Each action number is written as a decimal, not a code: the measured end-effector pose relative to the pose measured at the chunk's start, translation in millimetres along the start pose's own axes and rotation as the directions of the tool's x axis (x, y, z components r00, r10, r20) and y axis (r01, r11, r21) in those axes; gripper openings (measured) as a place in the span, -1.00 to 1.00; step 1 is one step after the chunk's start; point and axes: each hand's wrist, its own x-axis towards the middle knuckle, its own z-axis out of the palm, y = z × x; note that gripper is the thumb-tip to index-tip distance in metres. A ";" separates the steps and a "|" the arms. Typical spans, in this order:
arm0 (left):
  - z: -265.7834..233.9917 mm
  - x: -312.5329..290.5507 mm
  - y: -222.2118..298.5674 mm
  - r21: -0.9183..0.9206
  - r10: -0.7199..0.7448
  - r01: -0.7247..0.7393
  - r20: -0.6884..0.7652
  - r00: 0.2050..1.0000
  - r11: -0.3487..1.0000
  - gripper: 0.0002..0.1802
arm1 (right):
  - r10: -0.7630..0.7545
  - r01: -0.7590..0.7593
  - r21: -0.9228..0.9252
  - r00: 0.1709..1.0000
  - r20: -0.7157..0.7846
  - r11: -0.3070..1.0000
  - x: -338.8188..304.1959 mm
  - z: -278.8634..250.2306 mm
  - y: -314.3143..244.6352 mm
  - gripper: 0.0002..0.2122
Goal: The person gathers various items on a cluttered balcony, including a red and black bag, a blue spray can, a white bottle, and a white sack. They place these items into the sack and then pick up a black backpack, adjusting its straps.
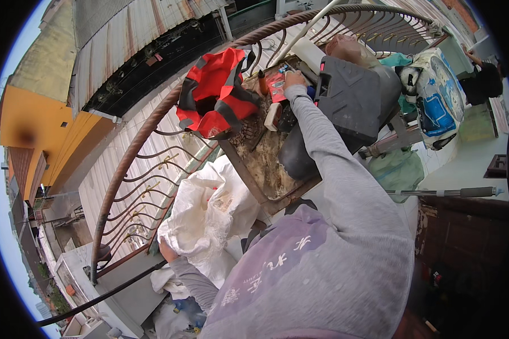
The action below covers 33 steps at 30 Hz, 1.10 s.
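Observation:
My right arm stretches far out over a worn, dirty board with a raised frame point(254, 186). At its far end my right hand point(294, 79) is closed, its fingertips among small items. What it grips is too small to make out. Just left of it lies a red packet point(276, 87), with an orange-brown bottle point(262, 83) beyond. A small cream-and-brown block point(273, 116) sits closer to me. Low on the left, my left hand point(167, 248) is closed at the edge of a large white woven sack point(209, 198), which hangs crumpled with its mouth upward.
A red and dark-grey fabric bag point(215, 93) stands by the curved metal railing point(147, 124) on the left. Right of my arm are a black plastic case point(348, 99), a green plastic bag point(398, 172), a blue-and-white sack point(438, 101) and a metal pole point(447, 192).

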 end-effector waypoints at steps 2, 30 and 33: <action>2.6 -6.9 2.6 -0.022 0.000 0.000 -0.012 1.000 1.000 -0.41 | -0.038 0.051 0.088 0.988 -0.151 0.995 -10.9 -37.5 -6.6 -0.70; 23.7 -18.9 119.9 -0.362 0.072 -0.025 0.116 0.991 0.932 -0.59 | -0.581 0.047 0.999 0.812 -0.051 -0.022 -238.7 -160.5 -107.7 -0.85; 18.8 -30.2 123.1 -0.318 0.123 -0.094 0.073 0.990 0.943 -0.54 | -0.627 0.074 0.997 0.776 -0.062 -0.007 -248.4 -161.3 -124.4 -0.85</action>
